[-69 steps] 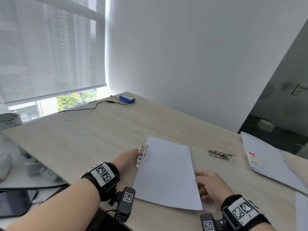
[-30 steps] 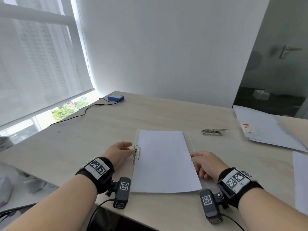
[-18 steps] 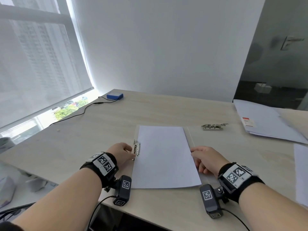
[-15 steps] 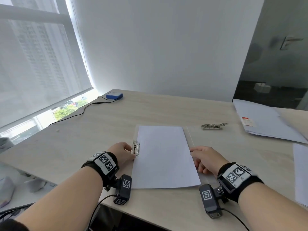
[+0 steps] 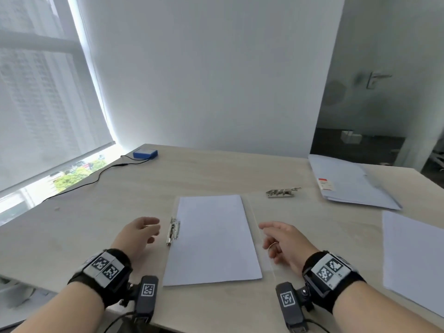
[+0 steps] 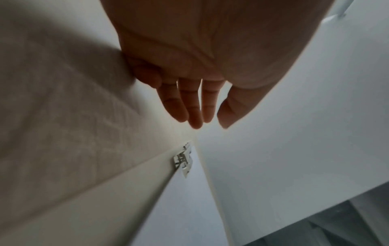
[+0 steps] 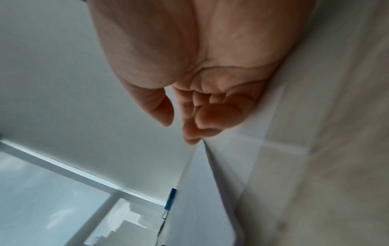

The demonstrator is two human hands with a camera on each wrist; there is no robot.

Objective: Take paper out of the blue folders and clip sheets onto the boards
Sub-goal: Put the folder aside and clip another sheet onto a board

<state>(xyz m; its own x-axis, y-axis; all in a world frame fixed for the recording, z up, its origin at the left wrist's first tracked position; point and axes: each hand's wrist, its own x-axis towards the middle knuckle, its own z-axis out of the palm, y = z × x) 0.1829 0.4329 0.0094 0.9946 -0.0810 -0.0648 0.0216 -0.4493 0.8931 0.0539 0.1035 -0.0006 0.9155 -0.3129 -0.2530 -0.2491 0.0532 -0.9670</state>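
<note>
Both hands have come off the board: half a second ago the left hand [image 5: 138, 233] was on the metal clip [image 5: 173, 230] and the right hand [image 5: 283, 241] lay on the sheet's edge. Now the left hangs spread and empty just left of the clip, and the right, loosely curled and holding nothing, sits just right of the sheet [image 5: 212, 239]. The sheet lies flat at lower centre of the head view with its left edge under the clip, on a clear board [image 5: 255, 219]. That sheet looks clipped. A second clip [image 5: 282, 192] and the folders [image 5: 350, 186] wait upper right on the counter [image 5: 120, 203], loose paper [image 5: 413, 258] at far right
</note>
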